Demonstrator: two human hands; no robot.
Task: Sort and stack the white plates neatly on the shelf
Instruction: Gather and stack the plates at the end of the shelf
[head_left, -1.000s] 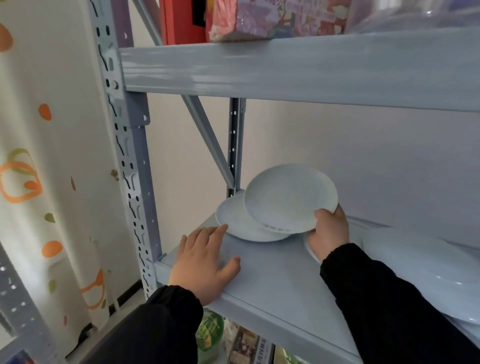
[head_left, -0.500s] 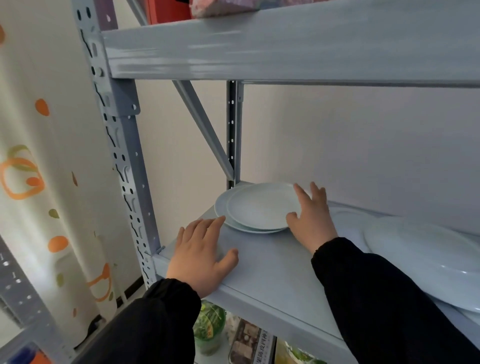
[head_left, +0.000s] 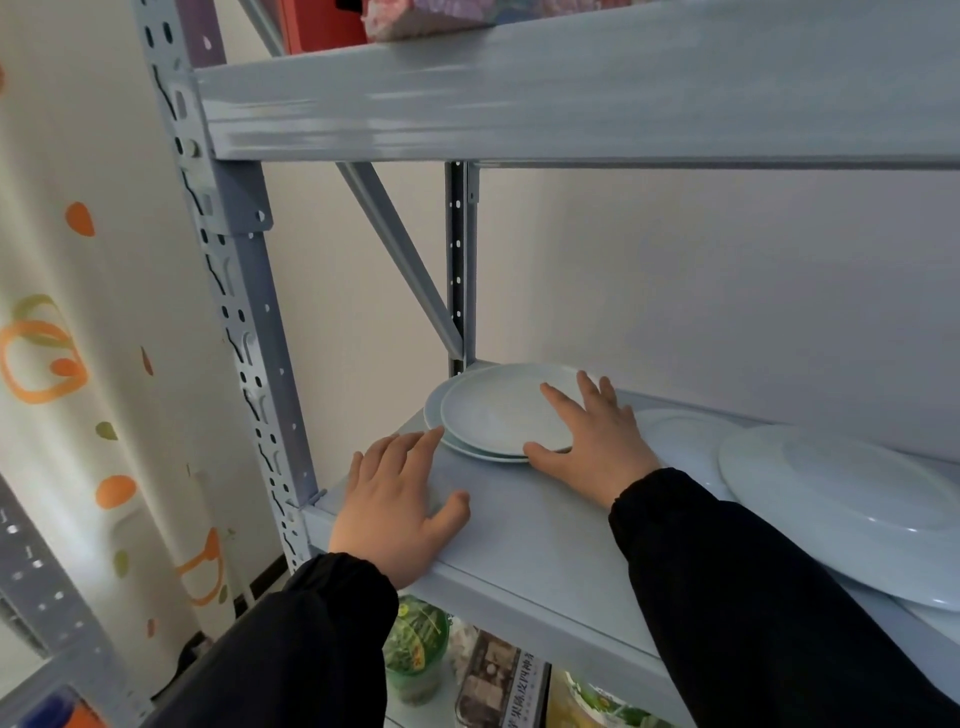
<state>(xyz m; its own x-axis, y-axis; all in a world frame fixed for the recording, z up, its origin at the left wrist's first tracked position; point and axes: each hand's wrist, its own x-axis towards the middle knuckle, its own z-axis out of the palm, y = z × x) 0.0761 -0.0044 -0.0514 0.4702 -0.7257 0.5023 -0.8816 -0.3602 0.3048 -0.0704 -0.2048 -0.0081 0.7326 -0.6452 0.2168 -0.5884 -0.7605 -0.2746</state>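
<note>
Two small white plates (head_left: 493, 413) lie stacked at the back left corner of the grey metal shelf (head_left: 524, 540). My right hand (head_left: 592, 441) lies flat with spread fingers on the right edge of the top plate, thumb at its front rim. My left hand (head_left: 397, 499) rests flat on the shelf's front left corner, its fingertips just short of the stack's rim. To the right, a large white plate (head_left: 841, 499) overlaps another white plate (head_left: 680, 441) partly hidden behind my right arm.
The shelf's perforated front post (head_left: 234, 291) rises at the left and a diagonal brace (head_left: 400, 254) crosses behind the stack. An upper shelf beam (head_left: 571, 88) hangs close overhead. Packaged goods (head_left: 467, 670) sit on the level below. A patterned curtain (head_left: 62, 364) hangs at the left.
My right hand lowered the tilted plate it gripped onto the plate at the back left, then let go and now lies flat on it. My left hand stayed on the shelf.
</note>
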